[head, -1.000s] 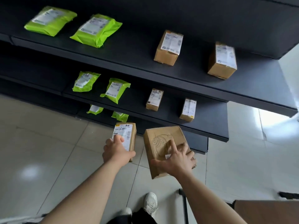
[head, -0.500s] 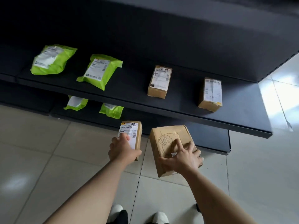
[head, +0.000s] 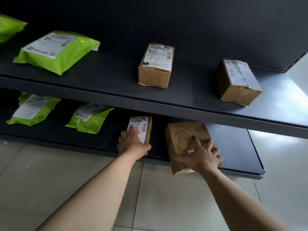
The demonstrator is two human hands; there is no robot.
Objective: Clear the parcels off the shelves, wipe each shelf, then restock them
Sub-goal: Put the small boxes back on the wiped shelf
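Observation:
My left hand (head: 133, 144) grips a small brown box with a white label (head: 143, 126) over the front of the bottom shelf (head: 236, 147). My right hand (head: 201, 155) grips a larger brown box with a drawn snail-like mark (head: 181, 139), its near end past the shelf's front edge. I cannot tell whether either box touches the shelf. Further left on the bottom shelf lie two green mailer bags (head: 33, 110) (head: 90, 119). The shelf above (head: 166, 95) carries two labelled brown boxes (head: 155, 65) (head: 238, 80) and two green bags (head: 56, 50) (head: 10, 27).
The dark back panel (head: 183, 22) of the shelving rises behind the upper shelf. Pale floor tiles (head: 50, 172) lie in front of the shelving and to its right. The upper shelf overhangs the bottom one closely.
Both hands have carried their boxes forward and down, from over the floor to the bottom shelf. The view has dropped and closed in, so the top shelf has left the frame.

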